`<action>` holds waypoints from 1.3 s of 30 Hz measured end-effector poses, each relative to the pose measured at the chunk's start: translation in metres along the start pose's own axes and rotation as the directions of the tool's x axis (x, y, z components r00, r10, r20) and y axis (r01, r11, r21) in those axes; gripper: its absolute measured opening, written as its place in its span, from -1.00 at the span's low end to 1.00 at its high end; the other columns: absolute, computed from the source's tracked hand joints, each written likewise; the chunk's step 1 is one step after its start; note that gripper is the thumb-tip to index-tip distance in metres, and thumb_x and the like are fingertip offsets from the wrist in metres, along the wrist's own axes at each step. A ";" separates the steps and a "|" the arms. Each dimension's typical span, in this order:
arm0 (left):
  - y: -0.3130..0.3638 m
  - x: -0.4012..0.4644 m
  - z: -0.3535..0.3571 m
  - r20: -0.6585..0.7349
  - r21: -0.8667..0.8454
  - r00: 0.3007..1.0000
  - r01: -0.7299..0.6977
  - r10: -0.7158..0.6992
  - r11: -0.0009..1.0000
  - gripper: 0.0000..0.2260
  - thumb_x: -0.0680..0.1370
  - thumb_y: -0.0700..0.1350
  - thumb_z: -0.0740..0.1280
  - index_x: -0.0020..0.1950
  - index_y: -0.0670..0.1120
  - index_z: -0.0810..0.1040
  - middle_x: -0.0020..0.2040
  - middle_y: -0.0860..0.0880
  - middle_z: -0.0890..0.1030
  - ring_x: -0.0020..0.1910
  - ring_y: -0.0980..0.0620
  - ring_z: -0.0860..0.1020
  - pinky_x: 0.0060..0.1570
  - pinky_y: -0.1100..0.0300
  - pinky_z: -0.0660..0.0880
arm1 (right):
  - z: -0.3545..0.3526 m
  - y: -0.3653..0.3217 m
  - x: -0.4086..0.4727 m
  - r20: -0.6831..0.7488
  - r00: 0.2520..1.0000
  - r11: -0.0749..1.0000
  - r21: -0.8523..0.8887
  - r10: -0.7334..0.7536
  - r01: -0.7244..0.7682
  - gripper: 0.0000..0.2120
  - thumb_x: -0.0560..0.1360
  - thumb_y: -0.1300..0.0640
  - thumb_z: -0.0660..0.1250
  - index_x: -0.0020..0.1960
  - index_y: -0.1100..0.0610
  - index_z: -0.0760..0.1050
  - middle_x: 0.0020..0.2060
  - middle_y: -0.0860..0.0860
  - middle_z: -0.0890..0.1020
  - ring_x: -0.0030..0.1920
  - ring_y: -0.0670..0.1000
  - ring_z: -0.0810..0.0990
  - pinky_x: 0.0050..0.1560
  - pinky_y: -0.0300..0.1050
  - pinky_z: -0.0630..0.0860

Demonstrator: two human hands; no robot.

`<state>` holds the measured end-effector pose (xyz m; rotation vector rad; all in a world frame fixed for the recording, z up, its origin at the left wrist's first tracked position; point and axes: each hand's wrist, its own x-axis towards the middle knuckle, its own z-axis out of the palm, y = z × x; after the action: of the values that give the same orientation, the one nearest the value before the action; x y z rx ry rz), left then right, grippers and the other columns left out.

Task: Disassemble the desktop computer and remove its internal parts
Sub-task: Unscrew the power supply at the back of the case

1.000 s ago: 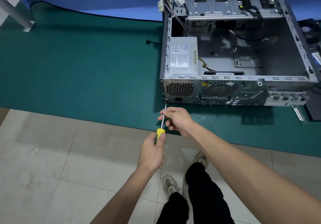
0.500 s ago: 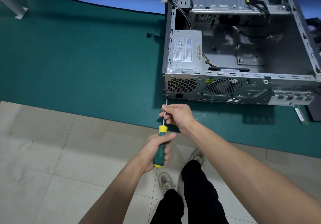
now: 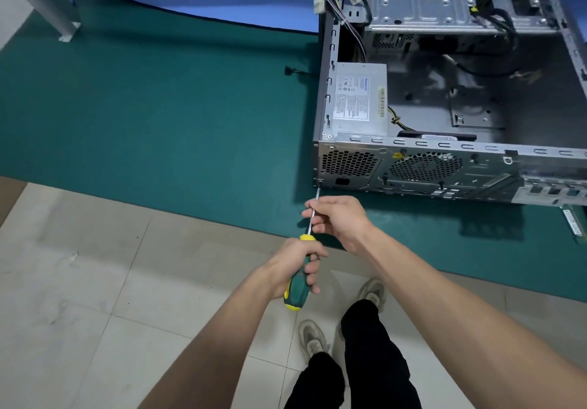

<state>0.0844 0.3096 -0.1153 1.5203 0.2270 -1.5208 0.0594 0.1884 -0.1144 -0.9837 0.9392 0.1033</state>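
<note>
An open grey desktop case (image 3: 413,151) lies on its side on a green mat, rear panel facing me. Inside, at its near left corner, sits the grey power supply (image 3: 359,100) with a white label. A green and yellow screwdriver (image 3: 297,288) points at a screw on the rear panel's lower left corner (image 3: 320,182), its tip on or at the screw. My left hand (image 3: 295,265) grips the handle. My right hand (image 3: 338,218) pinches the metal shaft. Loose cables with white connectors (image 3: 320,0) hang over the case's far left edge.
The green mat (image 3: 158,107) covers the floor ahead; pale tiles (image 3: 79,281) lie near me. A memory stick (image 3: 573,222) lies on the mat right of the case. A grey table leg (image 3: 47,8) stands far left. My legs and shoes (image 3: 371,338) are below.
My left hand has slid back along the screwdriver handle, showing more of it. The view has shifted slightly closer to the case. My right hand stays on the shaft.
</note>
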 end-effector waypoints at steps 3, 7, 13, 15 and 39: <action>-0.005 0.004 0.010 -0.258 0.264 0.950 -0.103 0.173 0.959 -0.83 0.49 -0.20 0.31 -0.28 -0.16 0.39 -0.45 -0.13 0.44 -0.51 -0.08 0.43 -0.38 0.06 0.48 | 0.003 0.004 0.005 -0.100 0.995 1.000 -0.028 -0.005 0.002 -0.91 0.50 0.26 0.37 -0.15 0.27 0.51 -0.37 0.11 0.59 -0.56 -0.14 0.51 -0.48 -0.32 0.50; -0.022 0.004 0.014 -0.493 0.636 0.746 -0.041 0.448 0.770 -0.77 0.48 -0.06 0.36 -0.21 -0.11 0.34 -0.27 -0.14 0.54 -0.28 -0.17 0.55 -0.31 0.03 0.46 | 0.007 0.009 0.008 -0.134 0.991 1.000 -0.020 -0.015 0.012 -0.86 0.45 0.20 0.45 -0.17 0.25 0.53 -0.43 0.07 0.59 -0.53 -0.11 0.53 -0.42 -0.29 0.53; -0.021 -0.005 0.003 -0.309 0.239 0.875 -0.308 0.373 0.921 -0.79 0.56 -0.08 0.32 -0.19 -0.20 0.49 -0.36 -0.16 0.60 -0.52 0.03 0.54 -0.46 0.20 0.48 | 0.004 0.006 0.007 -0.012 1.000 1.000 0.024 0.014 -0.013 -0.92 0.52 0.24 0.35 -0.12 0.25 0.52 -0.32 0.10 0.61 -0.54 -0.14 0.48 -0.46 -0.30 0.52; -0.015 -0.006 -0.002 -0.224 0.145 0.931 -0.260 0.288 0.955 -0.77 0.59 -0.08 0.26 -0.18 -0.19 0.48 -0.39 -0.13 0.59 -0.51 0.03 0.54 -0.47 0.23 0.45 | 0.003 0.003 0.007 0.032 0.999 1.000 0.000 0.011 -0.011 -0.91 0.55 0.29 0.28 -0.11 0.26 0.53 -0.30 0.12 0.61 -0.52 -0.13 0.52 -0.43 -0.28 0.54; -0.015 -0.008 -0.008 -0.239 0.219 0.918 -0.268 0.318 0.938 -0.81 0.58 -0.04 0.27 -0.14 -0.14 0.45 -0.35 -0.05 0.47 -0.49 0.06 0.44 -0.49 0.21 0.43 | 0.008 0.005 0.012 -0.122 0.991 0.999 -0.009 -0.052 0.051 -0.86 0.46 0.21 0.43 -0.14 0.29 0.53 -0.40 0.10 0.60 -0.57 -0.15 0.51 -0.51 -0.31 0.48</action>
<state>0.0774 0.3271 -0.1171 1.8193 0.0114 -1.1172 0.0697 0.1928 -0.1247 -1.0275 1.0248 0.0019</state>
